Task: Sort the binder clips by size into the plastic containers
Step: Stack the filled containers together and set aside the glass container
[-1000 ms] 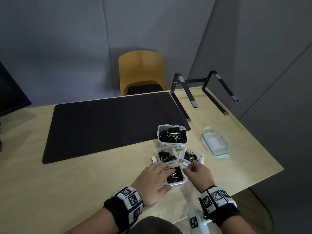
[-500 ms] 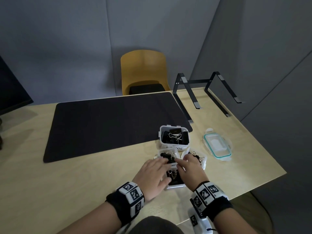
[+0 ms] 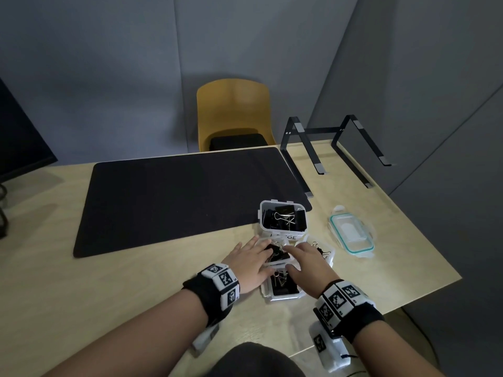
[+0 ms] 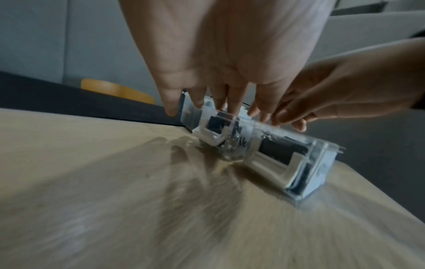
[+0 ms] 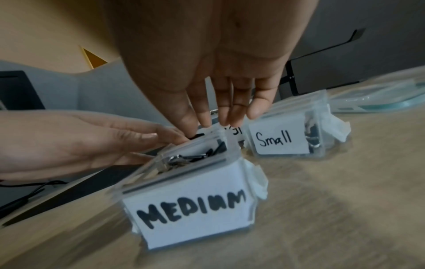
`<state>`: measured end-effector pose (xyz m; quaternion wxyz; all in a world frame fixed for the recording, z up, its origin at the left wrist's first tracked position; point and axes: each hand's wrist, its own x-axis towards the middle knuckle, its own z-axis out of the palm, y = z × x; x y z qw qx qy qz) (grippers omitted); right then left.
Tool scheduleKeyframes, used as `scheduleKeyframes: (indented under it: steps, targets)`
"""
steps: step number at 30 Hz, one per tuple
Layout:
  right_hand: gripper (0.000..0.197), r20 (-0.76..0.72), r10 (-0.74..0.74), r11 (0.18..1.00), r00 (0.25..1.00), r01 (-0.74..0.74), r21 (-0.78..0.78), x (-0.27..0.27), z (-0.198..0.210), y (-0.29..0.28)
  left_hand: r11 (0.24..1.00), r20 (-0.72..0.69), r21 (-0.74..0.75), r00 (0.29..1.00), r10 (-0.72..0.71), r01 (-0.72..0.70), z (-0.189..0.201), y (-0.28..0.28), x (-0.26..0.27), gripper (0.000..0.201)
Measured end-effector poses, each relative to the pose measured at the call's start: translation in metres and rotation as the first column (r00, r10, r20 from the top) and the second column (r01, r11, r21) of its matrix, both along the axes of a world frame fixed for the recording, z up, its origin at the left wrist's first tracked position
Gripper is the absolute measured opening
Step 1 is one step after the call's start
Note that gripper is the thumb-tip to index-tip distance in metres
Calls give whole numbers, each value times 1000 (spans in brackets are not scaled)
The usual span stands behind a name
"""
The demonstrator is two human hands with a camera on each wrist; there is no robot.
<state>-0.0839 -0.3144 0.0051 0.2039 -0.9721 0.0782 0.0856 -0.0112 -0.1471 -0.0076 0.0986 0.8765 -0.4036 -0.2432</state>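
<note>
Four clear plastic containers of black binder clips stand clustered on the table. The "LARGE" one (image 3: 283, 217) is farthest, the "Small" one (image 3: 321, 250) (image 5: 282, 140) is to the right, and the "MEDIUM" one (image 3: 283, 288) (image 5: 190, 214) is nearest me. Between them sits a fourth container (image 3: 276, 255) with mixed clips. My left hand (image 3: 255, 257) (image 4: 220, 107) reaches over it with straight fingers, fingertips at the clips. My right hand (image 3: 302, 257) (image 5: 225, 116) reaches in from the right, fingers also straight. I cannot see a clip pinched by either hand.
A teal-rimmed lid (image 3: 351, 234) lies right of the containers. A black desk mat (image 3: 177, 200) covers the table's middle, with a black laptop stand (image 3: 334, 148) behind on the right. A yellow chair (image 3: 234, 115) stands beyond the table. The table's right edge (image 3: 424, 229) is close.
Both hands have moved forward from the nearest container to the one behind it. The right hand's fingers, curled a second ago, are now straight.
</note>
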Motion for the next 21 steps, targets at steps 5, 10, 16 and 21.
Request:
scheduleKeyframes:
  steps: [5,10,16,21]
  targets:
    - [47,52,105,994,993,-105,12,-13,8,-5,951,-81,-282,991,105,-124,-1,5,10,48]
    - [79,-129,241,964,962,-253,-83,-19,11,-2,877,-256,-348,933,252,-332,-9,8,16,73]
    - [80,-186,229,939,956,-267,-216,-21,9,4,915,-273,-212,919,283,-345,-33,0,23,95]
    - [77,-255,196,956,947,-242,-164,-25,17,2,880,-294,-248,897,329,-404,-34,-3,27,85]
